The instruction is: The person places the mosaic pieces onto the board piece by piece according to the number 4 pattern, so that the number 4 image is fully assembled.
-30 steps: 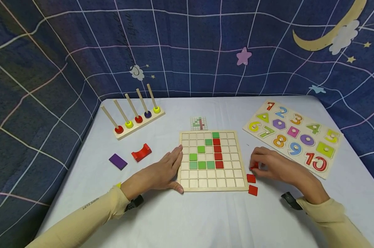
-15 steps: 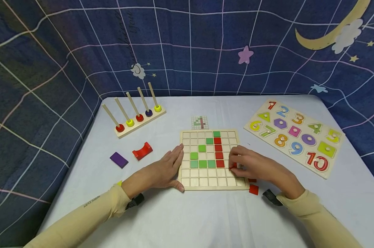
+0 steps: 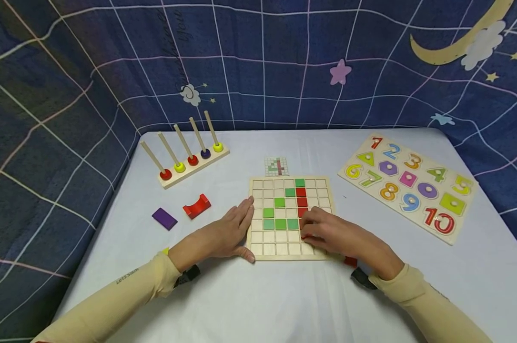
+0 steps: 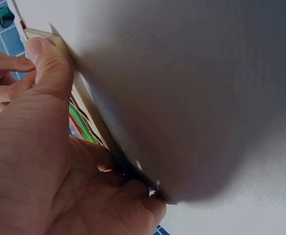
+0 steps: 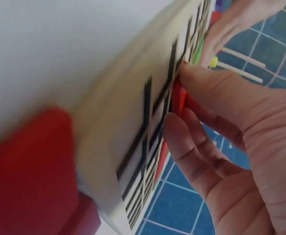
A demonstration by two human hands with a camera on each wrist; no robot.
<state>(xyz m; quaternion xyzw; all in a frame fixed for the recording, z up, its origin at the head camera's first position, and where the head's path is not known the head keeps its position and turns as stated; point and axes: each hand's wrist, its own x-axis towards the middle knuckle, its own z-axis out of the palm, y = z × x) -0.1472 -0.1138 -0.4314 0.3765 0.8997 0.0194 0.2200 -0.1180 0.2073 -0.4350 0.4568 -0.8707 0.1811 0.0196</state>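
A light wooden grid board [image 3: 262,259] lies mid-table, with several green tiles [image 3: 280,224] and a column of red tiles [image 3: 301,192] set in its squares. My left hand [image 3: 224,238] rests along the board's left edge, fingers stretched out, thumb at the near corner. My right hand [image 3: 337,233] is low over the board, just below the red column. In the right wrist view its thumb and fingers pinch a small red tile [image 5: 178,95] right at the grid. The hand hides the lower right squares in the head view.
Loose red tiles [image 5: 30,181] lie by the board's near right corner. Behind the board is a small pattern card [image 3: 276,166]. A peg stand with rings [image 3: 194,166], a red curved block [image 3: 197,206] and a purple block [image 3: 164,219] are left; a number puzzle [image 3: 408,188] is right.
My right hand has moved left from beside the board to over the squares below the red column, carrying a red tile. My left hand has stayed at the board's left edge.
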